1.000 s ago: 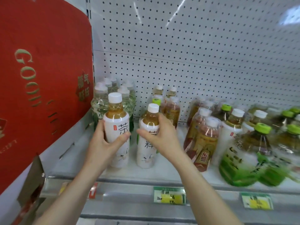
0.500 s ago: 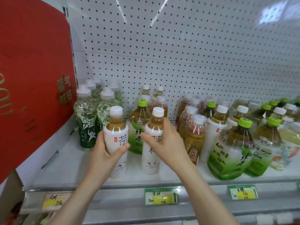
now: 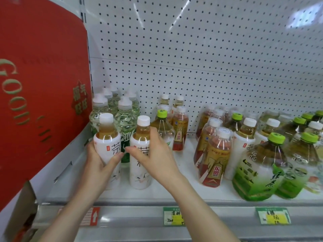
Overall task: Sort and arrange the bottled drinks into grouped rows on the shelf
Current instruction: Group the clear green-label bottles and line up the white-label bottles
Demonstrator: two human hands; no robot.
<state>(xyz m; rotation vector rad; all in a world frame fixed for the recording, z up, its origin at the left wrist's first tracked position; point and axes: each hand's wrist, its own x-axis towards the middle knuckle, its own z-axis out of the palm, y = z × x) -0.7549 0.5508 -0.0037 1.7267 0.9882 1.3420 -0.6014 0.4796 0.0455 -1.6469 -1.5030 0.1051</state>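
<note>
Since half a second earlier the view had swung left, bringing the red sign (image 3: 40, 95) back across the left side; the two hands and their bottles kept much the same grip and spacing. The left hand (image 3: 99, 165) was wrapped round the lower body of the left tea bottle (image 3: 107, 142), thumb pressed across the white label, while the right hand (image 3: 155, 158) clasped the right tea bottle (image 3: 140, 152) from its right side, thumb and fingers curled on the sleeve. Both bottles stood upright and just beside each other near the front of the shelf (image 3: 174, 193) — each with a white cap, amber tea showing at the neck and a white sleeve bearing dark characters. Directly behind the left tea bottle stood the clear green-labelled bottles (image 3: 125, 119) against the sign; behind the right one was a green-capped bottle (image 3: 161, 126), with small red-and-gold bottles (image 3: 180, 130) just right of that. Further right of the held pair, well apart across bare shelf, leaned larger red-and-gold bottles (image 3: 215, 158), and beyond them the big green tea bottles (image 3: 262, 168) crowded together in no clear rows. The back wall was white pegboard (image 3: 201, 58) — the shelf's front rail carried price tags (image 3: 173, 216) below the held pair.
</note>
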